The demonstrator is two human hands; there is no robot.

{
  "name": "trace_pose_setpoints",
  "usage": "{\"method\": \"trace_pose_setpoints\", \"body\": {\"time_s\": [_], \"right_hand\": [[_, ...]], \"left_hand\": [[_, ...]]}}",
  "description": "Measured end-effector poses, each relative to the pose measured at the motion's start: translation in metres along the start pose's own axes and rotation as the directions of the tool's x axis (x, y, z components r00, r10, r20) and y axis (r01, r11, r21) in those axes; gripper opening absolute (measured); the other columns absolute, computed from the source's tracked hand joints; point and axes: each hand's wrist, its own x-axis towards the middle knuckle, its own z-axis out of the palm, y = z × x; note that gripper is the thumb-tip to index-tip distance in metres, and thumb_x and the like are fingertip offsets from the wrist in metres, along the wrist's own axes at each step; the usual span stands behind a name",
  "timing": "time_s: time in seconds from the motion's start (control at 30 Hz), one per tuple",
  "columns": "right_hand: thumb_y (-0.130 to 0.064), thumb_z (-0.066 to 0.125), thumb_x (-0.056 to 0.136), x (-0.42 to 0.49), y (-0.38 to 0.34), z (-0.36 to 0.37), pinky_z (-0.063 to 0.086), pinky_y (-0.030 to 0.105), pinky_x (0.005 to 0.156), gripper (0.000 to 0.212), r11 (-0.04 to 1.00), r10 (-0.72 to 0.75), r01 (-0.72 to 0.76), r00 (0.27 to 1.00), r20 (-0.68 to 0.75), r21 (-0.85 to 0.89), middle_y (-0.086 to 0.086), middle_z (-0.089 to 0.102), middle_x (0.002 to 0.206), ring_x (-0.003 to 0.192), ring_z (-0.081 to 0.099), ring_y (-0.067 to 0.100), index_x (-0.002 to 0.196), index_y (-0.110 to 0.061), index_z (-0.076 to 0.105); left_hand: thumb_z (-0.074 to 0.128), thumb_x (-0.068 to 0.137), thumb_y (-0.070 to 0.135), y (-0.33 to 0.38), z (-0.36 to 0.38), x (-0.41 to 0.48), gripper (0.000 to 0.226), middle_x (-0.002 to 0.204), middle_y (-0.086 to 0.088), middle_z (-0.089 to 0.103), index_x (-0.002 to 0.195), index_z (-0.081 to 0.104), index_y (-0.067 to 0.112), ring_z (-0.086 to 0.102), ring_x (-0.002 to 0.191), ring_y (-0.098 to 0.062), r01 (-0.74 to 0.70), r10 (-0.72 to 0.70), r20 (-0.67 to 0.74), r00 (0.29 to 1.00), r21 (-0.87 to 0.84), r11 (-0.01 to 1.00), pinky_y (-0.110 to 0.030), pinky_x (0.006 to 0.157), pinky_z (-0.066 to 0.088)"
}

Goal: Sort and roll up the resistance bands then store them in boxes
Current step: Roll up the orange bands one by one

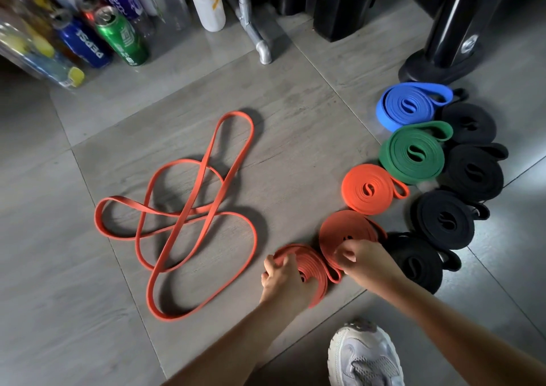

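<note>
Finishing a roll. My left hand (283,276) grips the near orange coil (313,267), fingers curled over its outer wraps; the coil is tilted up on edge on the floor (295,105). My right hand (365,260) pinches the rim of the second orange coil (345,226), which touches the first.

Step, as judged: rolling phase, late. Already rolled and lying flat in a curved row to the right are a third orange coil (367,189), a green coil (412,152), a blue coil (406,105) and black coils (443,218) behind them.

Remaining: loose orange bands (177,208), tangled, well apart on the left.

Next move calls for laying both coils flat, then separating the crossed loops before rolling. No boxes in view.

Surface: grey tile, grout lines. Drink cans (121,34) stand at upper left, a black equipment base (437,66) at upper right, and my shoe (363,356) is at the bottom edge.
</note>
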Motion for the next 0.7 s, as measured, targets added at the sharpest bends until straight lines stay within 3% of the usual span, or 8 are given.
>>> {"method": "trace_pose_setpoints", "body": {"time_s": [0.07, 0.2, 0.3, 0.37, 0.43, 0.53, 0.63, 0.7], "right_hand": [[-0.03, 0.056, 0.09, 0.004, -0.009, 0.003, 0.047, 0.031, 0.074, 0.019, 0.995, -0.061, 0.063, 0.998, 0.022, -0.08, 0.004, 0.071, 0.091, 0.091, 0.065, 0.024, 0.092, -0.016, 0.068], [-0.036, 0.054, 0.09, 0.02, -0.041, -0.001, 0.046, 0.026, 0.074, 0.021, 0.965, -0.178, 0.179, 0.984, 0.023, -0.191, -0.003, 0.071, 0.1, 0.095, 0.065, 0.019, 0.104, -0.026, 0.066], [-0.033, 0.056, 0.089, 0.036, -0.066, -0.008, 0.045, 0.026, 0.074, 0.019, 0.947, -0.266, 0.265, 0.964, 0.022, -0.182, -0.002, 0.071, 0.1, 0.094, 0.065, 0.018, 0.101, -0.024, 0.068], [-0.03, 0.057, 0.088, 0.042, -0.077, -0.009, 0.045, 0.027, 0.076, 0.017, 0.937, -0.298, 0.303, 0.953, 0.055, -0.174, -0.001, 0.071, 0.099, 0.095, 0.065, 0.019, 0.098, -0.021, 0.068], [-0.027, 0.057, 0.087, 0.045, -0.08, -0.006, 0.046, 0.028, 0.077, 0.017, 0.933, -0.306, 0.315, 0.949, 0.077, -0.175, -0.001, 0.072, 0.098, 0.095, 0.065, 0.018, 0.097, -0.02, 0.068], [-0.027, 0.061, 0.084, 0.047, -0.079, 0.001, 0.047, 0.027, 0.078, 0.018, 0.934, -0.309, 0.318, 0.948, 0.083, -0.163, -0.001, 0.072, 0.097, 0.095, 0.066, 0.017, 0.1, -0.021, 0.068], [-0.031, 0.073, 0.077, 0.048, -0.083, 0.004, 0.046, 0.025, 0.085, 0.046, 0.935, -0.346, 0.352, 0.933, 0.101, -0.044, -0.005, 0.066, 0.113, 0.102, 0.063, 0.012, 0.121, -0.025, 0.059], [-0.035, 0.082, 0.067, 0.045, -0.095, 0.002, 0.038, 0.02, 0.099, 0.083, 0.904, -0.425, 0.413, 0.895, 0.137, 0.11, -0.01, 0.045, 0.132, 0.118, 0.048, 0.005, 0.138, -0.028, 0.04]], "left_hand": [[0.05, 0.085, 0.04, -0.002, -0.017, 0.003, 0.05, 0.139, -0.007, 0.027, 0.132, 0.042, 0.024, 0.048, 0.117, -0.036, -0.042, 0.044, -0.043, 0.998, 0.051, 0.998, -0.036, 0.094, 0.042], [0.053, 0.087, 0.029, -0.019, -0.063, 0.017, 0.03, 0.123, -0.008, 0.049, 0.115, 0.061, 0.02, 0.052, 0.115, -0.027, -0.177, 0.188, -0.28, 0.941, 0.065, 0.982, -0.029, 0.091, 0.041], [0.056, 0.087, 0.024, -0.043, -0.09, 0.03, 0.027, 0.118, -0.009, 0.056, 0.112, 0.063, 0.015, 0.054, 0.111, -0.026, -0.215, 0.237, -0.389, 0.89, 0.1, 0.972, -0.029, 0.089, 0.042], [0.059, 0.086, 0.031, -0.06, -0.092, 0.034, 0.032, 0.117, -0.006, 0.058, 0.115, 0.058, 0.017, 0.056, 0.109, -0.024, -0.159, 0.207, -0.33, 0.921, 0.168, 0.973, -0.028, 0.086, 0.042], [0.062, 0.083, 0.038, -0.073, -0.081, 0.034, 0.038, 0.115, -0.001, 0.061, 0.116, 0.054, 0.021, 0.058, 0.104, -0.021, -0.149, 0.191, -0.175, 0.966, 0.23, 0.962, -0.027, 0.081, 0.043], [0.06, 0.083, 0.038, -0.077, -0.062, 0.025, 0.027, 0.103, 0.002, 0.065, 0.106, 0.053, 0.025, 0.063, 0.09, -0.022, -0.181, 0.199, -0.099, 0.975, 0.167, 0.969, -0.025, 0.068, 0.045], [0.056, 0.082, 0.018, -0.051, -0.075, 0.017, 0.01, 0.082, 0.008, 0.061, 0.089, 0.059, 0.023, 0.056, 0.074, -0.015, -0.294, 0.3, -0.17, 0.939, 0.063, 0.954, -0.019, 0.056, 0.037], [0.056, 0.081, 0.007, -0.023, -0.105, 0.006, 0.022, 0.062, 0.009, 0.047, 0.067, 0.052, 0.022, 0.044, 0.061, -0.013, -0.368, 0.342, -0.255, 0.904, -0.061, 0.928, -0.021, 0.055, 0.035]]}}
